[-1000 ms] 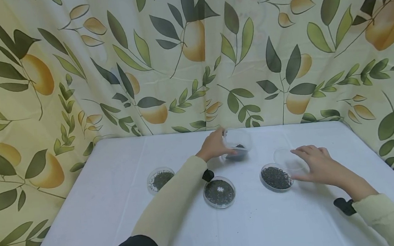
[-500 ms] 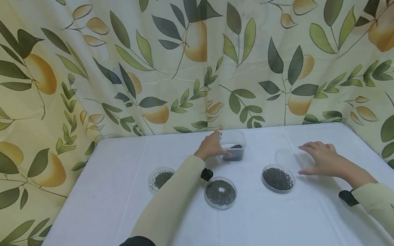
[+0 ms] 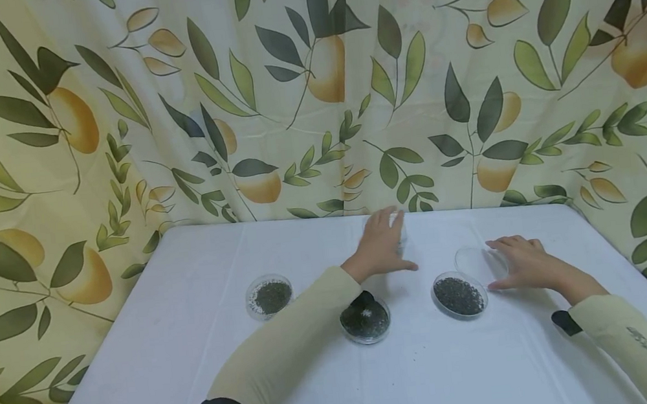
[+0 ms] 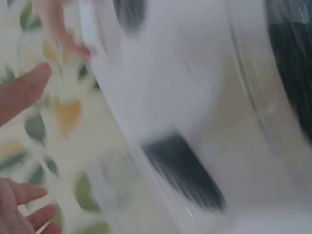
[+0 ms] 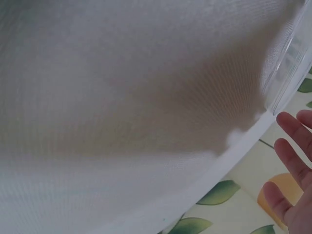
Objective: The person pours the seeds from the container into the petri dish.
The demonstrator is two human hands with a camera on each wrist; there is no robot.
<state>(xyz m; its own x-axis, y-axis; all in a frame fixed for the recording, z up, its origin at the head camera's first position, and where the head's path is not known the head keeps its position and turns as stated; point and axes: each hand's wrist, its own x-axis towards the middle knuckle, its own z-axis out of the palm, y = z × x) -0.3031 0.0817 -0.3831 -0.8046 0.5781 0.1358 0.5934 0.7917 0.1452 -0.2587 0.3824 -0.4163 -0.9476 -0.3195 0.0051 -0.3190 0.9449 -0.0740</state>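
Observation:
My left hand [image 3: 383, 245] is at the table's far side, fingers spread in front of a clear plastic box [image 3: 403, 232] that it mostly hides. The left wrist view is blurred; dark loose material [image 4: 185, 168] shows there, with a thumb [image 4: 34, 87] standing apart on the left. My right hand [image 3: 525, 265] is beside a clear round lid [image 3: 470, 254], thumb and fingers apart at its right edge. In the right wrist view the fingertips [image 5: 283, 119] come right up to a clear rim [image 5: 285, 73]. Just in front of the lid stands a round dish [image 3: 459, 316] of dark grains.
Another dish [image 3: 252, 308] of dark grains with white bits stands at the left. A third dish [image 3: 370, 340] is partly covered by the left wrist's black camera. A few dark specks dot the white table [image 3: 434, 380]. Behind hangs a leaf-and-fruit patterned curtain [image 3: 305, 132].
My left hand has left the box's left side and moved right, across its front. My right hand drew back slightly from the lid, then came close to it again.

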